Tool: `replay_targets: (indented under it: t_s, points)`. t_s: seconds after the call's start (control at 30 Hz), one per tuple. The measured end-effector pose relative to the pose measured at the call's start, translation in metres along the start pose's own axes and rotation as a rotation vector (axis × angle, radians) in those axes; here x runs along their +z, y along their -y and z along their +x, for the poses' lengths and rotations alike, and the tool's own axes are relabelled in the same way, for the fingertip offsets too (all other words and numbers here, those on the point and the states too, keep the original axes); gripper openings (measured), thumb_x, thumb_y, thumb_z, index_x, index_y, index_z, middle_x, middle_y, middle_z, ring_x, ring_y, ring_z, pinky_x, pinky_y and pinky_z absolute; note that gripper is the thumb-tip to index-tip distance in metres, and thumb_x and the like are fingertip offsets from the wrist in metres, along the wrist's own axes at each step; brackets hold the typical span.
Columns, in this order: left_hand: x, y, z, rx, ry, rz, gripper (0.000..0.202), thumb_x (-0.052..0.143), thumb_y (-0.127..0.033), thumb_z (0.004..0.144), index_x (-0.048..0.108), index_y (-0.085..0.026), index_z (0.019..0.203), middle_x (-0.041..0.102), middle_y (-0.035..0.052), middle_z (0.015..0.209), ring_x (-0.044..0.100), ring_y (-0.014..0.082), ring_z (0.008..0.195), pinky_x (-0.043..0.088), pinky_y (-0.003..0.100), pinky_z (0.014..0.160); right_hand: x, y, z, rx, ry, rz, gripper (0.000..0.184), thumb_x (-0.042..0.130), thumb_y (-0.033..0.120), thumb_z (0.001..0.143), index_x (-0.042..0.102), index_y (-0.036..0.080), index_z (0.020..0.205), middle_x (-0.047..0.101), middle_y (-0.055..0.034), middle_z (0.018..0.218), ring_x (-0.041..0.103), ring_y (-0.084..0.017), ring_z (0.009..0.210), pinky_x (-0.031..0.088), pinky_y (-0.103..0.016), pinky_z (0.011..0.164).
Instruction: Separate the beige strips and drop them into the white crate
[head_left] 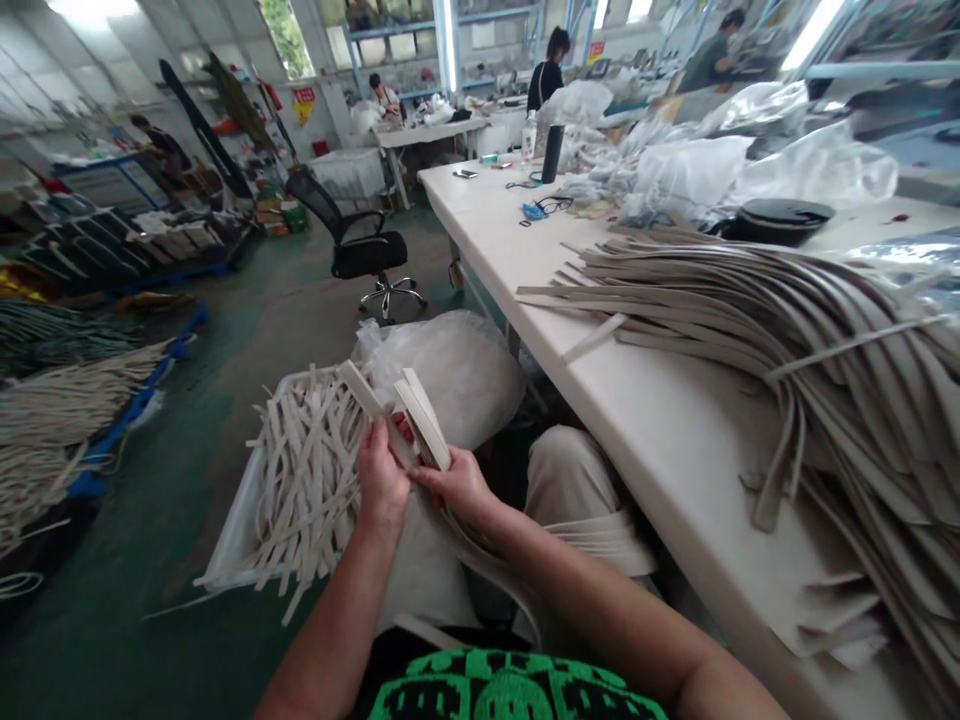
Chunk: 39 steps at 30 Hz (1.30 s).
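My left hand (380, 476) and my right hand (459, 485) are both closed on a small bundle of beige strips (417, 418), held upright above my lap. The strips fan out at the top. More strips hang down from my right hand across my lap (592, 535). Just left of my hands stands a white bin (238, 512) heaped with several short beige strips (307, 470). To the right, a big pile of long beige strips (787, 330) lies on the white table (660, 430).
A clear plastic bag (450, 370) sits on the floor behind the bin. A black office chair (360, 245) stands farther back. Plastic bags (697, 165) and a black round lid (780, 215) lie on the table. Other people work at distant tables. Strip bundles (67, 420) lie at left.
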<state>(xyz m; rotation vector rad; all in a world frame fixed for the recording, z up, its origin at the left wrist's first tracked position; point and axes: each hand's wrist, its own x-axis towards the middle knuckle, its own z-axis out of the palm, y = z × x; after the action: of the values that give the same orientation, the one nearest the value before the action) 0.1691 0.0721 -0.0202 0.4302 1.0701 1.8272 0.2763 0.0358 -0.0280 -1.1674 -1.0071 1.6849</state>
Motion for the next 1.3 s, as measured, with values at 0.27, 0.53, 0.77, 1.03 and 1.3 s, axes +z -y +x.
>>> replay_targets:
  t_s: [0.27,0.53,0.77,1.03,1.3]
  points:
    - [-0.016,0.013,-0.02,-0.14,0.089,0.109,0.037,0.091,-0.042,0.061,0.075,-0.015,0.081,0.075,0.0024,0.076,0.07,0.0157,0.068,0.055,0.025,0.068,-0.003,0.01,-0.001,-0.04,-0.064,-0.095,0.022,0.074,0.029,0.07,0.054,0.019,0.067,0.047,0.0082,0.044,0.042,-0.008,0.037,0.03,-0.02,0.037]
    - [-0.042,-0.003,-0.025,-0.305,0.145,0.228,0.038,0.091,-0.04,0.06,0.072,-0.015,0.08,0.072,0.0027,0.071,0.065,0.0141,0.06,0.054,0.025,0.063,-0.024,0.02,0.014,-0.097,-0.128,-0.003,0.03,0.076,0.04,0.067,0.066,0.015,0.081,0.065,0.0015,0.065,0.044,-0.007,0.038,0.034,-0.021,0.036]
    - [-0.048,-0.017,-0.042,-0.47,0.541,0.595,0.038,0.085,-0.049,0.07,0.069,-0.014,0.071,0.067,0.004,0.063,0.059,0.0121,0.054,0.05,0.022,0.056,-0.05,0.041,0.038,-0.12,-0.092,0.051,0.033,0.075,0.045,0.071,0.059,0.016,0.071,0.06,0.0022,0.058,0.043,-0.006,0.036,0.031,-0.021,0.035]
    - [-0.058,-0.02,-0.043,-0.48,0.568,0.633,0.043,0.087,-0.054,0.067,0.073,-0.015,0.08,0.07,0.009,0.068,0.061,0.0155,0.051,0.048,0.023,0.046,-0.055,0.039,0.039,-0.178,-0.044,-0.014,0.029,0.072,0.039,0.073,0.053,0.018,0.066,0.052,0.0064,0.051,0.043,-0.006,0.037,0.033,-0.02,0.038]
    - [-0.019,-0.012,-0.03,-0.343,0.442,0.591,0.056,0.09,-0.065,0.056,0.069,-0.015,0.074,0.068,0.0053,0.06,0.058,0.0137,0.043,0.049,0.022,0.043,-0.038,0.032,0.026,-0.159,0.088,-0.147,0.028,0.073,0.035,0.073,0.053,0.018,0.063,0.052,0.0069,0.047,0.044,-0.006,0.037,0.032,-0.018,0.038]
